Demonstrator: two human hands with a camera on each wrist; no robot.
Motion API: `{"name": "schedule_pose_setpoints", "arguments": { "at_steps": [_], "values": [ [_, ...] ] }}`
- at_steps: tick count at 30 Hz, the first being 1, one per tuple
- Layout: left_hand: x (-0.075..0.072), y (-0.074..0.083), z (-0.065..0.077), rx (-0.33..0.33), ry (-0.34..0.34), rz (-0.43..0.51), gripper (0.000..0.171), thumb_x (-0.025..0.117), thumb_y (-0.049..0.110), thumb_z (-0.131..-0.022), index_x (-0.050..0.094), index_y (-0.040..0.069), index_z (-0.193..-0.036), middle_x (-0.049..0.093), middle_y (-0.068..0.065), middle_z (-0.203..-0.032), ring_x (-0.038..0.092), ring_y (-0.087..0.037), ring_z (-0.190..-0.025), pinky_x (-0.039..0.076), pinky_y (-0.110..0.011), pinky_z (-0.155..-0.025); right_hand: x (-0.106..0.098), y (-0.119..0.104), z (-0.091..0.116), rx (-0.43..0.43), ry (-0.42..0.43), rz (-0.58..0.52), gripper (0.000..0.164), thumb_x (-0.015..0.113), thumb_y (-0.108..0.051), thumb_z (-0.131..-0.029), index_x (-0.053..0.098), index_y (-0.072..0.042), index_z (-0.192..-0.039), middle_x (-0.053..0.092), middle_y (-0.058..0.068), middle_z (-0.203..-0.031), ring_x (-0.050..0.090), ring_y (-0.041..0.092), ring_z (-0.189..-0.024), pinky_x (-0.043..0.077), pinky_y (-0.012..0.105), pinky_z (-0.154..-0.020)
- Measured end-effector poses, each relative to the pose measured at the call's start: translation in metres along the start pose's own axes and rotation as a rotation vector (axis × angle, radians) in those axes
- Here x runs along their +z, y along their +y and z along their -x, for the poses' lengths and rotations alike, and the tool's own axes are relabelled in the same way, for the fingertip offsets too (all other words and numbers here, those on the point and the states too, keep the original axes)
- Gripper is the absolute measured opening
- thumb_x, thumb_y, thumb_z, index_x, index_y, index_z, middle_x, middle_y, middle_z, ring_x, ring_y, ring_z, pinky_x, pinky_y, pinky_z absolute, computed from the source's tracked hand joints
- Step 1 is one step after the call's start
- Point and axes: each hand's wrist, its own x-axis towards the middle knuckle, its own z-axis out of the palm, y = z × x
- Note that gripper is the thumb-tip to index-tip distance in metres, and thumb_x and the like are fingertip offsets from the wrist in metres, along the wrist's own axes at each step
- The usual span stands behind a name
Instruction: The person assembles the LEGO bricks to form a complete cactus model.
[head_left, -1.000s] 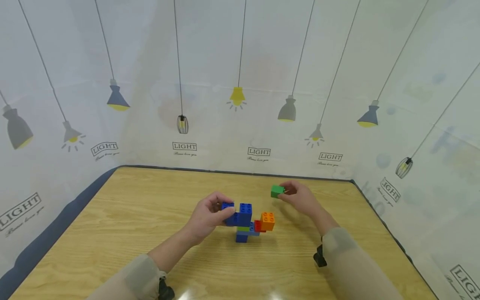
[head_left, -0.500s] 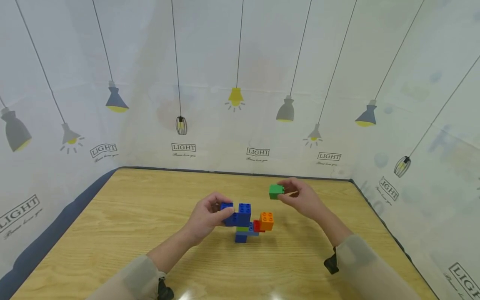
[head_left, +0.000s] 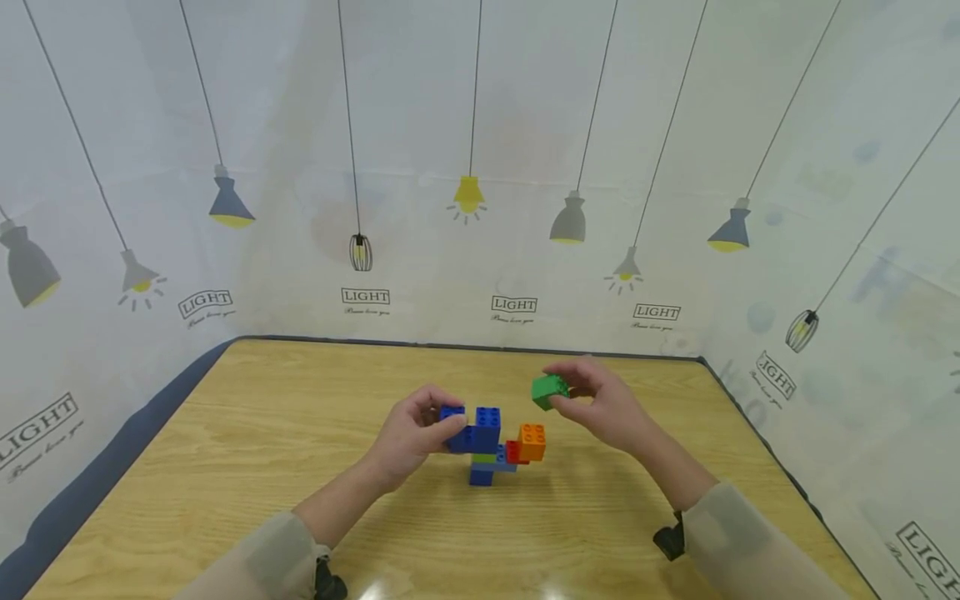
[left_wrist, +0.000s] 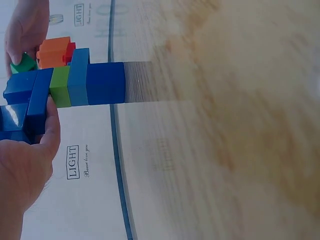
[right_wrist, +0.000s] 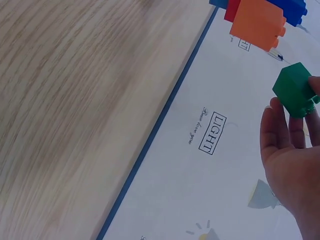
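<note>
A built figure of toy building bricks stands on the table. At its foot is a blue brick [left_wrist: 106, 83], then a light blue plate-like brick [left_wrist: 79, 77] and a lime green brick [left_wrist: 60, 87]. Several dark blue bricks [head_left: 487, 429] form the top, and my left hand [head_left: 412, 433] pinches their left end. On the right side a red brick [head_left: 513, 452] carries an orange brick [head_left: 532, 442]. Raised behind and right of the orange brick, a green brick [head_left: 550, 391] is held by my right hand [head_left: 603, 407] between thumb and fingers, its studs facing the hand in the right wrist view.
The wooden table [head_left: 300, 400] has a dark edge at the back. Behind and beside it hangs a pale cloth [head_left: 420, 125] printed with lamps and the word LIGHT. Dark devices are strapped at both wrists.
My right hand has shifted slightly left and nearer the figure, tilting the green brick as it comes. My left hand keeps its hold on the blue bricks, almost still.
</note>
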Motion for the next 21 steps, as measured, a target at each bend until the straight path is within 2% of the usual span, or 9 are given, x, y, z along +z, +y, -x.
{"name": "schedule_pose_setpoints", "arguments": {
  "at_steps": [3, 8, 13, 21],
  "values": [
    [0.0, 0.0, 0.0, 0.0, 0.004, 0.001, 0.029, 0.073, 0.013, -0.105, 0.065, -0.001, -0.13, 0.062, -0.003, -0.11, 0.062, -0.02, -0.097, 0.067, -0.031, -0.078, 0.002, -0.006, 0.001, -0.023, 0.008, -0.003, 0.042, 0.076, -0.016, -0.103, 0.069, -0.015, -0.144, 0.063, 0.01, -0.128, 0.068, 0.022, -0.109, 0.06, 0.022, -0.094],
    [0.0, 0.0, 0.0, 0.001, 0.01, -0.005, 0.029, 0.073, 0.013, -0.105, 0.065, -0.001, -0.129, 0.062, -0.003, -0.11, 0.062, -0.02, -0.096, 0.066, -0.031, -0.078, 0.006, -0.017, 0.001, -0.069, 0.011, -0.043, 0.046, 0.078, -0.012, -0.101, 0.066, -0.011, -0.146, 0.067, 0.009, -0.13, 0.069, 0.024, -0.112, 0.06, 0.022, -0.097],
    [0.0, 0.0, 0.0, 0.001, 0.01, -0.002, 0.029, 0.073, 0.012, -0.105, 0.065, -0.001, -0.129, 0.062, -0.003, -0.11, 0.062, -0.02, -0.096, 0.066, -0.031, -0.078, 0.011, -0.027, 0.0, -0.123, 0.011, -0.073, 0.042, 0.079, -0.009, -0.101, 0.069, -0.009, -0.141, 0.069, 0.009, -0.128, 0.069, 0.023, -0.11, 0.061, 0.023, -0.096],
    [0.0, -0.001, 0.0, -0.002, 0.011, -0.012, 0.029, 0.073, 0.013, -0.105, 0.065, 0.0, -0.129, 0.063, -0.004, -0.111, 0.063, -0.02, -0.098, 0.067, -0.031, -0.079, 0.021, -0.035, -0.002, -0.166, 0.013, -0.055, 0.037, 0.08, -0.012, -0.101, 0.074, -0.014, -0.137, 0.069, 0.007, -0.125, 0.068, 0.018, -0.106, 0.062, 0.024, -0.095]
  ]
}}
